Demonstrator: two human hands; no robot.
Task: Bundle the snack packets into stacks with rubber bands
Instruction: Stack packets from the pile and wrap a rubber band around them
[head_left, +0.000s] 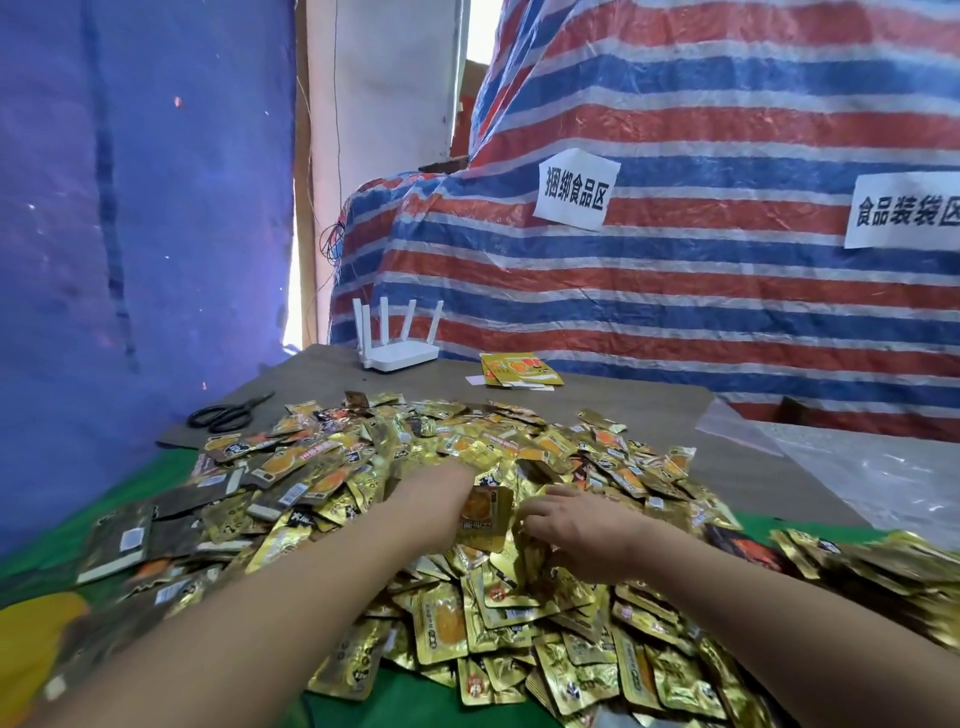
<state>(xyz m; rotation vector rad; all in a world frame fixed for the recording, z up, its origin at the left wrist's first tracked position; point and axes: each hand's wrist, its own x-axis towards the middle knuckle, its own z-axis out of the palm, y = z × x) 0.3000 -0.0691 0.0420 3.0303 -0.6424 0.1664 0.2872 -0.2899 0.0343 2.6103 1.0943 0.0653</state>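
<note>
Right now both of my hands are down in the heap of snack packets (467, 452) that covers most of the table (675, 410), and I read this as the gathering step: picking out enough packets to square up into one stack. My left hand (441, 499) is pushed forward into the pile with its fingers wrapped around an upright gold packet (485, 512), which stands on edge between the two hands, probably so that others can be lined up flat against it. My right hand (576, 525) sits just beside that packet, fingers curled down into the loose ones; I cannot tell whether it is actually pinching one or only raking through them. The packets lie every way up, overlapping and sliding, so they will be slippery and need aligning before anything can go around them. I see no rubber bands anywhere in view, so the binding itself looks some way off, and no finished bundle shows among the loose ones. A pair of scissors (231, 413) rests at the far left edge of the table, well apart from my hands, and a white router (400, 356) stands at the back with a few flat yellow packs (519, 370) to its right. Striped tarpaulin (701, 291) hangs behind, carrying two paper signs (576, 189)
</note>
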